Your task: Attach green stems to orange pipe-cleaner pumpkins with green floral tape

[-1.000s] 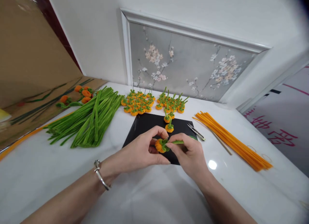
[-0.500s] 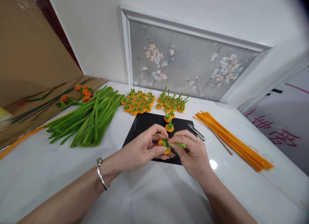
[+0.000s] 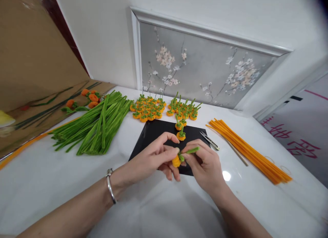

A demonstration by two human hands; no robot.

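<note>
Between my two hands is a small orange pumpkin-like piece with a green top and a green stem pointing right. My left hand has its thumb and fingers around the orange part, the lower fingers spread beneath it. With thumb and index finger, my right hand pinches the green part. Both hands are over a black mat. Two finished-looking orange pieces with green tops stand at the mat's back edge, just beyond my fingers. Small scissors lie at the mat's right edge.
Green fuzzy stems are heaped at the left. Orange fuzzy stems lie at the right beside a thin stick. Two clusters of orange pieces stand along the wall. Orange flowers rest on brown board at the back left.
The orange piece has turned so its side shows and its green top faces right. My left lower fingers have spread and dropped. The view has shifted slightly.
</note>
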